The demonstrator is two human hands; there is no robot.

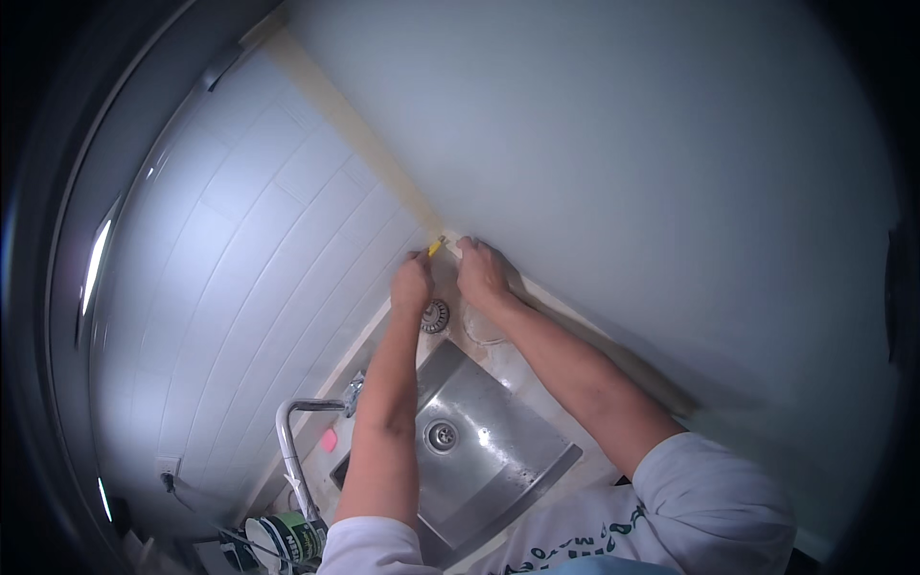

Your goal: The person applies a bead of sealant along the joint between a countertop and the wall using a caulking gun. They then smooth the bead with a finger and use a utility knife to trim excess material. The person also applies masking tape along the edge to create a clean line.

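My left hand [412, 283] is closed around a slim yellow tool [435, 247] with a greyish tip, too small to name surely. Its tip points into the far corner, where the tiled wall, the plain wall and the countertop meet. Down that corner runs a strip of beige masking tape [350, 129], its lower end close to both hands. My right hand [482, 273] is just to the right, fingers pinched together against the corner beside a small whitish piece [453, 244]. What its fingertips hold is partly hidden. Below the left hand lies a round metal sink strainer [434, 316].
A steel sink [479, 431] lies beneath my forearms. Left of it stand a chrome faucet [292, 446] and a pink piece [329, 440]. A green and white tub [287, 539] is at the lower left, near a wall socket with a plugged-in cord [169, 470].
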